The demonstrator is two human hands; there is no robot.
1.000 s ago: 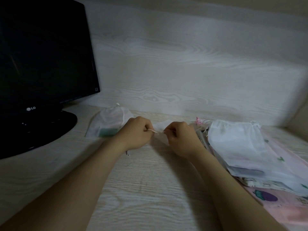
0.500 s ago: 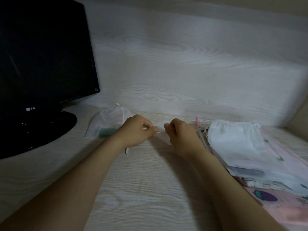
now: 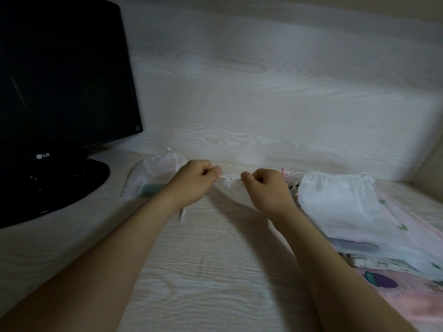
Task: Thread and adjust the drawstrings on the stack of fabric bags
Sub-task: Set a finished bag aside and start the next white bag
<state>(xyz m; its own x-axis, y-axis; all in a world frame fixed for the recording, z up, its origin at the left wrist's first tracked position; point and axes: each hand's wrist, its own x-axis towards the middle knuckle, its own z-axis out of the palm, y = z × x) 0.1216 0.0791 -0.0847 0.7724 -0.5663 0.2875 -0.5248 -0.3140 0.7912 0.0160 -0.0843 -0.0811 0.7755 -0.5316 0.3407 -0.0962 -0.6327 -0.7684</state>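
From the head camera, the only view, both hands are raised just above the desk (image 3: 203, 271) at mid-frame, each curled into a loose fist. The left hand (image 3: 195, 183) pinches one end of a thin white cord (image 3: 225, 177), and the right hand (image 3: 266, 190) pinches the other end together with the top of a pale bag (image 3: 233, 188). The cord is stretched between the two fists. Its long axis runs left to right across the view, almost level and dipping slightly toward the right hand. The bag's mouth seems to lie along the same line, with its body falling away toward the desk below the right wrist, though the light is dim and the fabric thin, so its outline is hard to make out. The stack (image 3: 335, 204) of remaining bags lies just right of the right hand, drawstring ends toward the back wall. A single white bag (image 3: 155, 171) rests behind the left hand, near the monitor (image 3: 60, 80). The main risk is an uneven pull. If one hand tugs harder, the far end could slip into the hem channel and have to be threaded again. A sharp pull could also bunch the mouth shut or strain the light cloth, and a weak pinch could let the cord slide free.
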